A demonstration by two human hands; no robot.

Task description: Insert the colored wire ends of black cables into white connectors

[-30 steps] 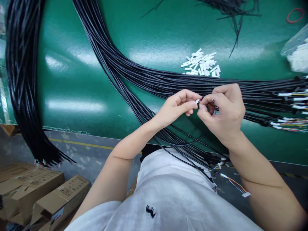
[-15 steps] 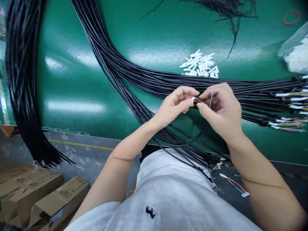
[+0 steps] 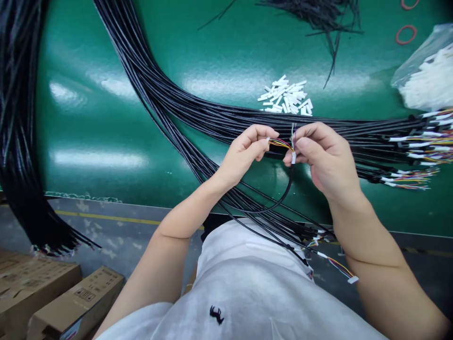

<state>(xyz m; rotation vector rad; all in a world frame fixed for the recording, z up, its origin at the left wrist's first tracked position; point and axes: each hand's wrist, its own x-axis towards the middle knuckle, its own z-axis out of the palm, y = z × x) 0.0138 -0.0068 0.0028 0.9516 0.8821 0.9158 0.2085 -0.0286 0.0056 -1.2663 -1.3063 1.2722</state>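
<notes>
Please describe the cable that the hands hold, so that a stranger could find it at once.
On the green table, a wide bundle of black cables sweeps across. Above it, the left hand and right hand pinch one black cable. Unlike its neighbours, it is lifted, its coloured wires spread between the fingertips.

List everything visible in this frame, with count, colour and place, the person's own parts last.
cable in hand: one, black, coloured wires at its end, between both hands
cable bundles: many, black, across the table and off its left edge
connector housings: small pile, white, table centre
plastic bag: one, clear, white parts inside, far right
rubber bands: two, red, top right
table: one, green
cardboard boxes: at least two, brown, floor lower left
shirt: white
left hand: pinches the wire ends
right hand: grips the cable
</notes>
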